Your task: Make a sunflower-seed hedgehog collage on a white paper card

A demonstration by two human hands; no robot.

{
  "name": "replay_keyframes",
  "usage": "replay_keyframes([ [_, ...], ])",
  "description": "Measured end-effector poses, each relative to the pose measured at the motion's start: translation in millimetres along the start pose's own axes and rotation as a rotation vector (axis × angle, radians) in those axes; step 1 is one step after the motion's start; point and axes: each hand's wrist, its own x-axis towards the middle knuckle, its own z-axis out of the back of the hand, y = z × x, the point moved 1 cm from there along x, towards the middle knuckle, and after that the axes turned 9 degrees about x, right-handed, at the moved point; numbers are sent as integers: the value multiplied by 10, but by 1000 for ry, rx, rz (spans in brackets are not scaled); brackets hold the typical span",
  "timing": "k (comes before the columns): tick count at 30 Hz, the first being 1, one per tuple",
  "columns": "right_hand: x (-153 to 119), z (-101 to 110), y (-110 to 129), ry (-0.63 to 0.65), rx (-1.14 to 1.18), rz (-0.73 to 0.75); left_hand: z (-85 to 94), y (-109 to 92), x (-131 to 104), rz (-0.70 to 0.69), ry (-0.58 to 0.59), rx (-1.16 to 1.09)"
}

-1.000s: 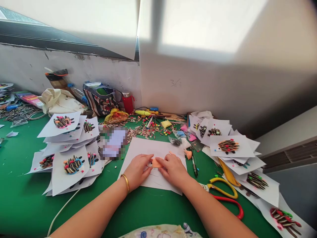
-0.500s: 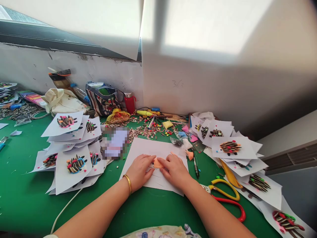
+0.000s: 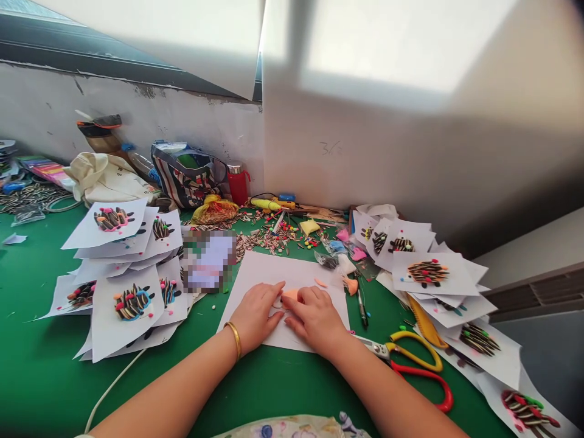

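Our right hand [image 3: 317,315] has slid a bit to the left, and its fingers look more bent. So now a thin orange strip [image 3: 320,283] shows better on the white paper [image 3: 246,274], and we see more of the big scissors [image 3: 379,348] past our right arm. The piece of orange clay [image 3: 291,294] lies near the middle of the paper, partly under our right fingers. To us, this looks like small, careful shaping work on the clay. We cannot tell if the right hand pinches it – or only presses. Our left hand [image 3: 259,313] is just left of the clay, its thumb and fingers loose and apart. The black pen [image 3: 362,309] lies to the right of the paper.
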Motion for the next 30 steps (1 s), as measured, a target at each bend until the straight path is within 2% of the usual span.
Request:
replay_keyframes([
  [7, -12, 89, -53, -69, 18, -53, 21, -1, 7, 1, 33, 11],
  [17, -43, 66, -176, -31, 53, -165, 72, -53, 35, -27, 62, 68],
  [23, -113, 196, -223, -2, 52, -173, 63, -96, 28, -57, 79, 142],
  [30, -184, 244, -249, 65, -18, -135, -13, -119, 15, -170, 220, 210],
])
